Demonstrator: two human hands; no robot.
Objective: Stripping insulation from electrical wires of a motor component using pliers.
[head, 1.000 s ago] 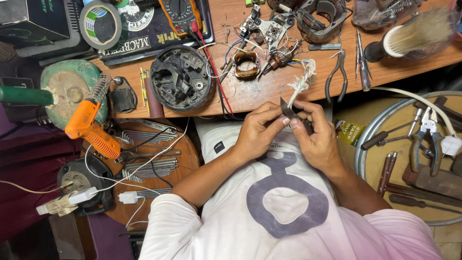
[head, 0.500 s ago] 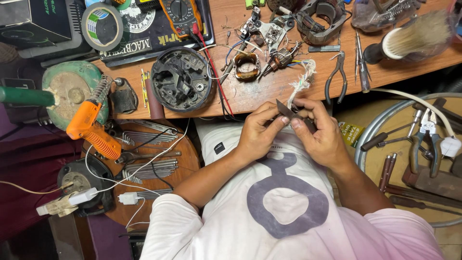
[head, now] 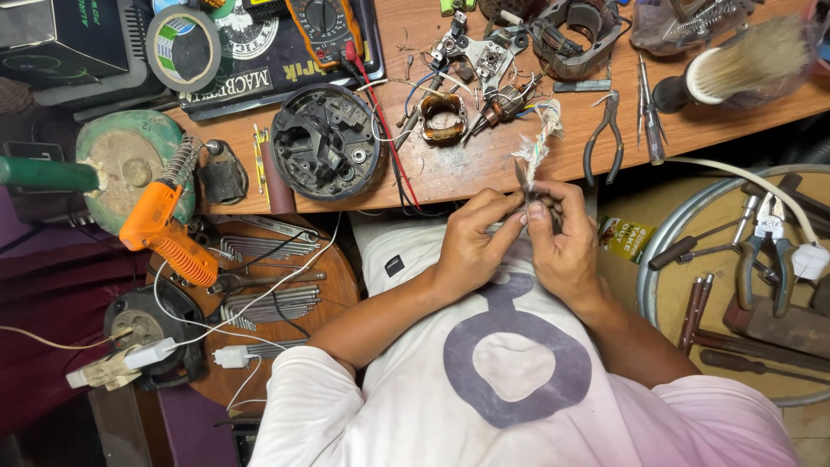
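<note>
Hands (head: 519,238) have crept up toward the bench (head: 484,169) edge since a sec ago; frayed cord (head: 538,143) now stands upright off it.

We've got both hands closed, tips pinched round a small dark part (head: 543,207) w/ the cord tail poking up; left hand (head: 471,242) and right hand (head: 566,246) touch just below the bench edge. Risk, we reckon: the thin strands snap or slip out if we tug unevenly. Cord is whitish, fuzzy, twisted. On the bench: round black ribbed housing (head: 328,143), coppery coil (head: 443,117), steel pliers (head: 603,138).
</note>
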